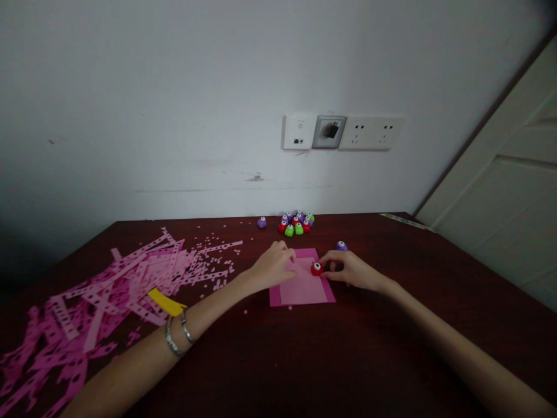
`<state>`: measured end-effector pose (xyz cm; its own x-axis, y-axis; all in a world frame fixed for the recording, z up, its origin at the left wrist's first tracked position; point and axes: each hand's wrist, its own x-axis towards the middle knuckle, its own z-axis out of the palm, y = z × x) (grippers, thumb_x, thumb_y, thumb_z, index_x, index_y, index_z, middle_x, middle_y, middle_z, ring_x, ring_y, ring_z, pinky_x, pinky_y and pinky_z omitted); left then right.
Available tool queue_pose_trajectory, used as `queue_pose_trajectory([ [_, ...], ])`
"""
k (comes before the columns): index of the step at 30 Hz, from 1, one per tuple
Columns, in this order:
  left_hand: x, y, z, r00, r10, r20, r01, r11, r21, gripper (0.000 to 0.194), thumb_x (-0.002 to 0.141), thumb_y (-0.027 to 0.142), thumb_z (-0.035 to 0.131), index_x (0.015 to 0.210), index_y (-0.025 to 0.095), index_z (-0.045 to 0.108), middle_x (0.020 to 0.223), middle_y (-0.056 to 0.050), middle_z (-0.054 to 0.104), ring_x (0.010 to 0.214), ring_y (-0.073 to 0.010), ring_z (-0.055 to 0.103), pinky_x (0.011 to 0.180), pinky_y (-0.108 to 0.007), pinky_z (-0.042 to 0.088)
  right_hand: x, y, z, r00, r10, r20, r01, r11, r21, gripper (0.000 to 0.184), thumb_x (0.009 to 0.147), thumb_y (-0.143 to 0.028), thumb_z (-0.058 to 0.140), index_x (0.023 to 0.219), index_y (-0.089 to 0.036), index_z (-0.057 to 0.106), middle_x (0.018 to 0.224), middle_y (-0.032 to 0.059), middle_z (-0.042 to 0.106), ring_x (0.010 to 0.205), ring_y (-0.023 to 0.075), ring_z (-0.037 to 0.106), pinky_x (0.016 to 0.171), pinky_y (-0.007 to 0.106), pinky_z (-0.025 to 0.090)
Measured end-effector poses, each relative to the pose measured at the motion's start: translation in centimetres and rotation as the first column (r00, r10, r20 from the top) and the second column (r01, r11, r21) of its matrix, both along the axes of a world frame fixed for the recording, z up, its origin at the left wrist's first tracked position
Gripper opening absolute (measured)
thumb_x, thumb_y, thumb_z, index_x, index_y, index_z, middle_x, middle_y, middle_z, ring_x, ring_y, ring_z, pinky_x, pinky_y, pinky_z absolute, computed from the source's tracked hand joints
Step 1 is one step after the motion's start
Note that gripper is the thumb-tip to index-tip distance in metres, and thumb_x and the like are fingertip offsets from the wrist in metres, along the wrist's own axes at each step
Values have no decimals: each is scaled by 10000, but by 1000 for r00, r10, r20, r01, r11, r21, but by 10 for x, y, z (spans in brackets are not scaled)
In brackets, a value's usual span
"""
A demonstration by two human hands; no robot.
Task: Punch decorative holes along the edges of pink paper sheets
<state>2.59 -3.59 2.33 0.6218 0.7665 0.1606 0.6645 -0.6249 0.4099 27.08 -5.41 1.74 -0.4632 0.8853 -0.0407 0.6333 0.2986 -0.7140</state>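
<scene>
Between the thumb and fingertips of my right hand [346,270] is a small red craft paper punch [317,269], over the right side of a light pink sheet [300,287]. That sheet lies on a larger, darker pink sheet [275,296]. My left hand [274,264] hovers at or rests on the left side of the sheets, its fingers curved and the thumb apart, with nothing seen in it. Just behind my right hand sits a purple punch [342,246].
Several red, green and purple punches [298,229] cluster near the wall, with a purple one [261,222] to their left. Punched pink strips [104,302] and bits cover the table's left; a yellow strip [165,302] lies by my left wrist. A ruler-like strip [404,220] lies back right.
</scene>
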Motion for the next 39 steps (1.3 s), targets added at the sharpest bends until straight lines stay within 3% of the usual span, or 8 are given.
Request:
queue_pose_trajectory([
  [3, 4, -5, -2, 993, -84, -82, 76, 992, -99, 414, 681, 490, 635, 912, 149, 588, 965, -84, 516, 957, -238, 460, 785, -330, 376, 1, 1, -2, 1000, 2, -4, -3, 1000, -25, 319, 760, -384, 598, 994, -170, 624, 708, -11, 488, 501, 61, 444, 361, 153, 398],
  [8, 3, 0, -12, 994, -96, -45, 85, 975, -207, 465, 647, 505, 663, 924, 146, 559, 977, -82, 528, 925, -211, 470, 754, -288, 364, 2, 1, -3, 1000, 7, -15, -8, 999, -51, 349, 761, -404, 591, 1020, -171, 606, 709, -14, 497, 480, 61, 445, 359, 172, 421],
  [17, 5, 1, -13, 994, -107, -5, 103, 971, -213, 467, 642, 493, 659, 925, 133, 572, 943, -88, 555, 902, -212, 485, 742, -295, 369, 0, 0, 0, 999, -15, -48, 11, 996, -87, 413, 724, -444, 623, 1034, -171, 601, 696, -14, 514, 489, 67, 451, 359, 180, 436],
  [21, 7, 0, -11, 992, -56, 111, 75, 981, -179, 301, 722, 413, 598, 853, 141, 595, 865, -64, 578, 797, -163, 513, 695, -270, 383, 3, 1, 9, 993, -66, -102, 54, 991, -120, 445, 722, -514, 602, 973, -147, 602, 718, 13, 563, 494, 72, 473, 355, 182, 436],
  [25, 11, 6, -4, 973, 47, 228, 6, 974, -227, 228, 792, 335, 506, 726, 140, 604, 705, -25, 596, 647, -115, 512, 602, -236, 373, 7, 5, 21, 995, -84, -57, 65, 961, -269, 468, 739, -591, 539, 801, -132, 605, 694, 41, 613, 466, 75, 514, 332, 169, 403],
  [28, 16, 15, 1, 964, 91, 248, 8, 928, -371, 296, 812, 348, 475, 641, 133, 585, 604, -12, 575, 557, -94, 495, 543, -222, 362, 6, 8, 29, 995, -103, 11, 100, 923, -371, 540, 726, -651, 505, 673, -123, 599, 584, 43, 614, 395, 65, 498, 295, 154, 325],
  [32, 23, 26, 4, 966, 158, 203, -7, 805, -593, 370, 826, 408, 450, 628, 124, 580, 562, -12, 553, 429, -63, 410, 446, -220, 300, -1, 12, 34, 993, -93, 66, 113, 891, -440, 596, 690, -687, 514, 612, -106, 624, 495, 40, 585, 355, 43, 441, 290, 146, 270],
  [39, 34, 38, -1, 975, 168, 144, -4, 664, -748, 463, 699, 582, 564, 630, 127, 615, 570, -30, 535, 441, -66, 357, 456, -261, 263, -12, 19, 29, 988, -48, 150, 122, 833, -540, 611, 670, -705, 514, 597, -109, 629, 460, 21, 551, 348, 33, 387, 298, 149, 225],
])
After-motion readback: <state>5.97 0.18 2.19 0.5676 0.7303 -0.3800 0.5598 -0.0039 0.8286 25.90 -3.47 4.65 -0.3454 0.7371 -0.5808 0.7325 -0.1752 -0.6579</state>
